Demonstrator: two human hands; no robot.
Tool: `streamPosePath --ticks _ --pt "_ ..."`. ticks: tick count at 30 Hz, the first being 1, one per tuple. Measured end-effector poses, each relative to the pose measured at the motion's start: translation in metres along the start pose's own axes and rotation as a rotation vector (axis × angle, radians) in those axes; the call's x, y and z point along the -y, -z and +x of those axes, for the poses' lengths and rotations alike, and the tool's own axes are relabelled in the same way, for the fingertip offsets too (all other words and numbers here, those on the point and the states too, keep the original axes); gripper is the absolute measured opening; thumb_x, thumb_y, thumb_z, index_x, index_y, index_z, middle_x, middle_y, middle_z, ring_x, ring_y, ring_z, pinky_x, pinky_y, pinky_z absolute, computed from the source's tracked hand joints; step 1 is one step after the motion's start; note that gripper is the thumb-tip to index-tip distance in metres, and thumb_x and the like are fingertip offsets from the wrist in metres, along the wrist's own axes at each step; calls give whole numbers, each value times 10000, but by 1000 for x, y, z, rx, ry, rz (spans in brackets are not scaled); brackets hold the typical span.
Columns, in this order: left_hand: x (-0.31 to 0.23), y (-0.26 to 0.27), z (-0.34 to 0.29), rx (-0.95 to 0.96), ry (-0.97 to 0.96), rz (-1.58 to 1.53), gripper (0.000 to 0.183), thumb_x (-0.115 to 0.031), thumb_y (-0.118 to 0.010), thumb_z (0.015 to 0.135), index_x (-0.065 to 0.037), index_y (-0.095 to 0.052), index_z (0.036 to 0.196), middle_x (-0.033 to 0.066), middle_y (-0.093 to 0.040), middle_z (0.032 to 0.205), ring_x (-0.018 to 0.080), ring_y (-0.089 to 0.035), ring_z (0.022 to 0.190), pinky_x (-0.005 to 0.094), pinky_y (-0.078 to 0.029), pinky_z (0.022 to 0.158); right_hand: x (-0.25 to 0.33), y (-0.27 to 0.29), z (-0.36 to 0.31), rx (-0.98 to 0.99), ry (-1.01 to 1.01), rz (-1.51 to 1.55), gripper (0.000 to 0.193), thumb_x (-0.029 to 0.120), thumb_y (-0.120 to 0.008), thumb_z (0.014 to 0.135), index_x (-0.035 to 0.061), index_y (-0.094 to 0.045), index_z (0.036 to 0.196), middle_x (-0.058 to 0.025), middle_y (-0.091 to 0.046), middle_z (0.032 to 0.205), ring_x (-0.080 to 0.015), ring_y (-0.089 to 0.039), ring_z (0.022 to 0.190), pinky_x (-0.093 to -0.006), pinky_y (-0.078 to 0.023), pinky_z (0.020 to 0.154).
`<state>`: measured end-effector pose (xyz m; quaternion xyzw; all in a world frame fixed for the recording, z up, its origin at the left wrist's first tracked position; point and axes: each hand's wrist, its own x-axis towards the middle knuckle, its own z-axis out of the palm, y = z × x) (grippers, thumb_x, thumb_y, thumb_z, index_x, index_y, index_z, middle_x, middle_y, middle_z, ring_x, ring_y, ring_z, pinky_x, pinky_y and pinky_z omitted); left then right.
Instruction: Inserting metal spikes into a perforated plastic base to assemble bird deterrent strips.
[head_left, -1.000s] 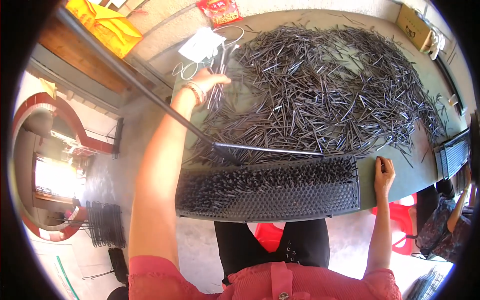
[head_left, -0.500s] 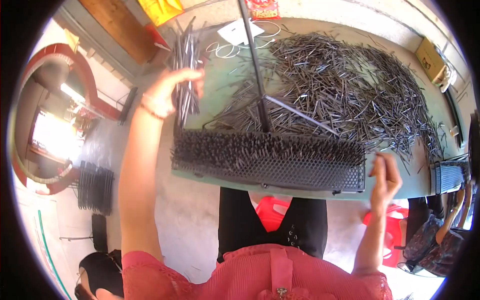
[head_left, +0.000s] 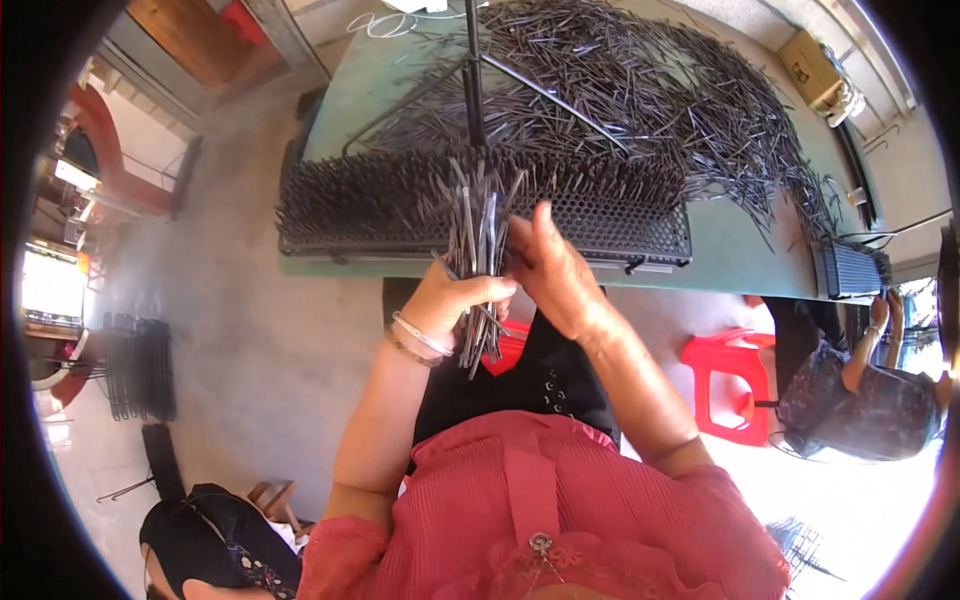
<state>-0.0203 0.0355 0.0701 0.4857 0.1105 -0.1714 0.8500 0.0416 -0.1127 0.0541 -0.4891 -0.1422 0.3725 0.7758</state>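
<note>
My left hand point(head_left: 447, 297) is closed around a bundle of thin dark strips point(head_left: 482, 235), held upright over my lap at the table's front edge. Close against the bundle's right side is my right hand point(head_left: 558, 278), thumb raised and apart from the other fingers. Its fingertips are partly hidden by the bundle, and nothing shows in its grasp. Just beyond both hands stands a long black perforated rack point(head_left: 615, 228). Many short dark strips point(head_left: 370, 190) stick up from its holes, while the holes along its front right part stay bare.
A large heap of loose dark strips point(head_left: 620, 90) covers much of the green table point(head_left: 725, 245). A black upright pole point(head_left: 473, 80) rises behind the rack. A cardboard box point(head_left: 810, 68) stands far right. Past a red stool point(head_left: 727, 385), another person point(head_left: 850, 400) works at the right.
My left hand has brought the bundle from the rack's far left end to in front of my body. My right hand has come leftward to the bundle. The view has shifted.
</note>
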Motion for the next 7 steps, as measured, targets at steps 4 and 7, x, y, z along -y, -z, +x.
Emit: streamPosePath --ticks 4,7 --pt "52 5 11 -91 -64 111 206 -49 -688 731 20 -635 918 50 -649 810 115 -611 738 249 -475 639 -35 -8 -23 -243 123 -254 676 542 -300 961 -51 -495 1222 -116 -600 1086 -161 -518 995 -291 -406 895" --pt "81 8 16 -153 -94 185 259 -40 -648 782 0 -583 1030 30 -632 872 135 -607 763 272 -489 681 -72 5 -32 -326 14 -303 679 558 -315 948 39 -351 1385 -172 -473 1306 -216 -387 1250 -243 -281 1027"
